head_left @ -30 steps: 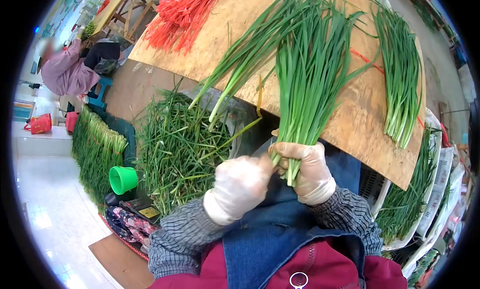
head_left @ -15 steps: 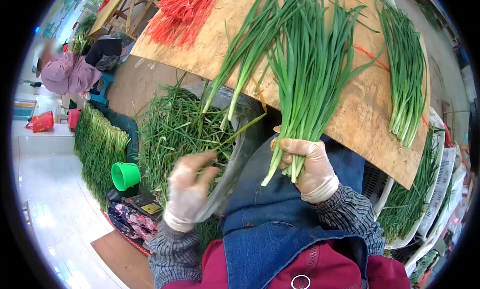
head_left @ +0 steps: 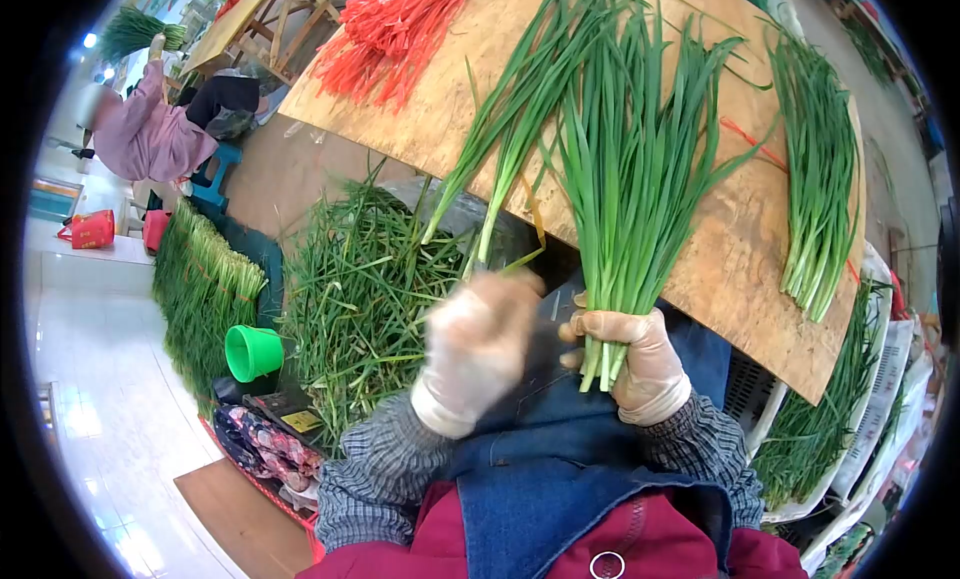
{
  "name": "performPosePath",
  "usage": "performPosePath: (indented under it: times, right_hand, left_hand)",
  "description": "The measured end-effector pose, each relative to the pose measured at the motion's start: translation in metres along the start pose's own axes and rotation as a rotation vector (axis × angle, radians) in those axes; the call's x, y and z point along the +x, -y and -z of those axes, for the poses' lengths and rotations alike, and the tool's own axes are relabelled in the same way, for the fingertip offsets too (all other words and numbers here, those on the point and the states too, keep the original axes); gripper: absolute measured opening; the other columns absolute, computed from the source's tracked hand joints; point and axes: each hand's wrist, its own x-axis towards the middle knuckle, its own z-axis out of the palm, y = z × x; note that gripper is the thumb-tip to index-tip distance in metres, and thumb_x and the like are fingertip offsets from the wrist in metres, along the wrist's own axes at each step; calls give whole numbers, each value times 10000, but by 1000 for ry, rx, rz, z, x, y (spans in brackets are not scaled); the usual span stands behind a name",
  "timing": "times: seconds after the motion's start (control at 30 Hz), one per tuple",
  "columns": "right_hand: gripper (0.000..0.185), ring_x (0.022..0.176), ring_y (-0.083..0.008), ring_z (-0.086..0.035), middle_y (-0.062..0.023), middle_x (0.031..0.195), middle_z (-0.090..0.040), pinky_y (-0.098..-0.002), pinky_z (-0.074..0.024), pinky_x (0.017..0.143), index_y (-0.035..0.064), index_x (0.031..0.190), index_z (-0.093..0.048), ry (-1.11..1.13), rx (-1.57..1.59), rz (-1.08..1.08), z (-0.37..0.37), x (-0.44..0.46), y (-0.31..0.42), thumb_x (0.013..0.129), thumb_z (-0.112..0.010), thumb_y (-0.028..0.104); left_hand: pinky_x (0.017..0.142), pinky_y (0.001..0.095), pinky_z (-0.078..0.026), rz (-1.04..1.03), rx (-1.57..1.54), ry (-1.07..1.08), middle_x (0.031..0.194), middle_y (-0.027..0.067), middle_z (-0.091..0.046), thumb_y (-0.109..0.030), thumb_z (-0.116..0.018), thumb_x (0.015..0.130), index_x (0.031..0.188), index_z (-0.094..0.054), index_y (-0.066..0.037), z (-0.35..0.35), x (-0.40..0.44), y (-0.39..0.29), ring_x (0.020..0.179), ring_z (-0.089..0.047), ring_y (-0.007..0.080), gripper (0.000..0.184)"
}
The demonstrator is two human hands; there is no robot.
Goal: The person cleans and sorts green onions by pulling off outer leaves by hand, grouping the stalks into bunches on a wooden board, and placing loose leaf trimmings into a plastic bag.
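Note:
My gloved right hand is closed around the pale stems of a bunch of garlic chives. Its leaves lie up over the edge of the wooden board, and the cut ends poke out below my fist. My left hand, also gloved, is left of the bunch and smeared by motion, so its fingers cannot be made out. Just above it, loose chives hang over the board's edge. A tied-looking bundle of chives lies on the right of the board, beside a thin red strip.
Red plastic strips are heaped at the board's far left. Below is a pile of leaf scraps, near a green bucket and standing chives. White crates hold greens at right. Another person lifts greens at far left.
My left hand has moved right, closer to the bunch. The stem that stuck out at the bunch's lower left no longer shows there. The other person has raised a bunch of greens.

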Motion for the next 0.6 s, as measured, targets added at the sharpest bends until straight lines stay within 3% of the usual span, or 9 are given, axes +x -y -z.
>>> performPosePath:
  times: [0.03, 0.13, 0.23, 0.3, 0.37, 0.5, 0.6]
  right_hand:
    - [272, 681, -182, -610, -95, 822, -616, -291, -519, 578, -16, 950, -555, 6, 4, -35, -1, -2, 4, 704, -657, 42]
    - [284, 604, -157, -570, -102, 796, -599, -284, -474, 501, -21, 963, -541, 127, 197, -4, 5, -1, 7, 698, -633, 21]
    - [308, 557, -136, -523, -103, 785, -589, -270, -429, 466, -30, 995, -520, 208, 245, 78, 9, -8, 13, 708, -619, 18]
    - [305, 557, -133, -521, -104, 787, -588, -268, -429, 467, -37, 998, -517, 235, 290, 153, 5, -17, 18, 715, -614, 19]
    - [296, 548, -132, -518, -85, 742, -584, -264, -428, 466, -43, 986, -532, 133, 211, 189, 5, -6, 14, 717, -632, 32]
    - [184, 587, -145, -569, -66, 716, -595, -251, -465, 515, -22, 889, -588, -40, 95, 181, -1, 3, -1, 730, -659, 37]
    - [169, 645, -158, -592, -65, 740, -605, -249, -488, 595, -16, 890, -596, -19, 177, 243, -9, 3, -8, 729, -647, -10]
  left_hand:
    - [600, 287, -485, -67, 283, -195, 779, 142, -615, -36, -626, 778, 902, -611, 9, 4, 9, 7, 668, -609, 223, 133]
    - [596, 345, -468, 76, 824, -109, 764, 146, -592, -221, -658, 770, 855, -615, -20, 4, 28, 24, 704, -591, 283, 223]
    - [587, 356, -462, 53, 759, -76, 741, 135, -575, -170, -658, 756, 799, -616, -29, 1, 25, 34, 670, -572, 298, 153]
    - [582, 352, -455, -46, 703, -224, 720, 123, -571, -96, -655, 740, 798, -620, -32, 2, 20, 13, 655, -567, 283, 93]
    - [529, 290, -438, -95, 516, -250, 688, 96, -573, -9, -654, 731, 800, -612, -9, 0, 11, -3, 571, -552, 180, 81]
    - [546, 205, -420, 329, -189, -93, 724, 30, -600, 24, -654, 755, 821, -617, -1, -20, -16, -31, 604, -518, 64, 79]
    - [539, 209, -433, 352, -210, 10, 705, 28, -602, -10, -676, 757, 843, -620, 8, -33, -30, -31, 611, -531, 65, 104]
